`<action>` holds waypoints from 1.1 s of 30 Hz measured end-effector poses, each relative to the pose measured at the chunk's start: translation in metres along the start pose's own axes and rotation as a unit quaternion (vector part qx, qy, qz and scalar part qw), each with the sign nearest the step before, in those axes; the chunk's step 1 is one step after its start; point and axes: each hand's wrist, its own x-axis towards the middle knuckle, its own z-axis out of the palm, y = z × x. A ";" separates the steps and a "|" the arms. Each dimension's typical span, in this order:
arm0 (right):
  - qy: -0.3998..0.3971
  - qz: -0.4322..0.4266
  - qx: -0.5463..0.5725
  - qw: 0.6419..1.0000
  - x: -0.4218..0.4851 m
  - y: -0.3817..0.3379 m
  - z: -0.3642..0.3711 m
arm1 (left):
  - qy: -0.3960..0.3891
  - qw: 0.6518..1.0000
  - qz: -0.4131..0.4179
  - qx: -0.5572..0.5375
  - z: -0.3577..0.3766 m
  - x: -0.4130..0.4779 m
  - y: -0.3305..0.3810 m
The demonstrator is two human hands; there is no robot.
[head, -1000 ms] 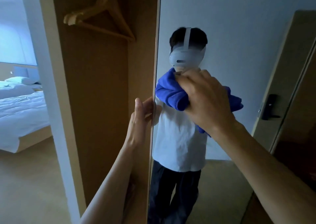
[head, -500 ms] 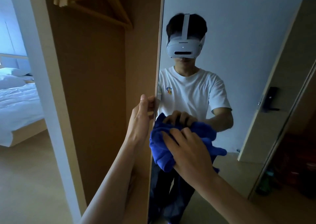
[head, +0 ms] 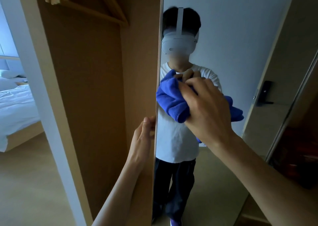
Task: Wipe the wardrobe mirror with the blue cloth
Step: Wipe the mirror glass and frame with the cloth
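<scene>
The tall wardrobe mirror point(head: 223, 36) fills the right half of the view on an open wardrobe door. My right hand point(head: 206, 108) grips the bunched blue cloth point(head: 170, 100) and presses it against the glass near the mirror's left edge, at chest height of the reflected person. My left hand point(head: 144, 136) holds the door's left edge point(head: 159, 53), fingers curled round it, just below the cloth. Part of the cloth is hidden behind my right hand.
The open wardrobe interior point(head: 89, 88) lies left of the door, with a wooden hanger point(head: 82, 3) at the top. A bed with white sheets point(head: 15, 105) stands far left. The mirror reflects a room door with a black lock point(head: 264, 93).
My right hand has carried the cloth back up the glass from waist height to chest height, after sweeping down before that. My left hand stays on the door's edge.
</scene>
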 end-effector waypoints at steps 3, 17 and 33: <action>-0.010 -0.034 -0.019 0.999 -0.019 -0.004 0.009 | -0.002 1.000 -0.007 -0.003 0.000 -0.004 -0.008; -0.182 -0.022 0.037 0.982 -0.127 -0.032 0.062 | -0.001 1.000 -0.010 -0.002 0.003 -0.003 -0.028; 0.015 -0.014 -0.038 0.999 -0.024 0.049 -0.011 | 0.037 0.999 0.028 0.003 0.017 -0.019 -0.047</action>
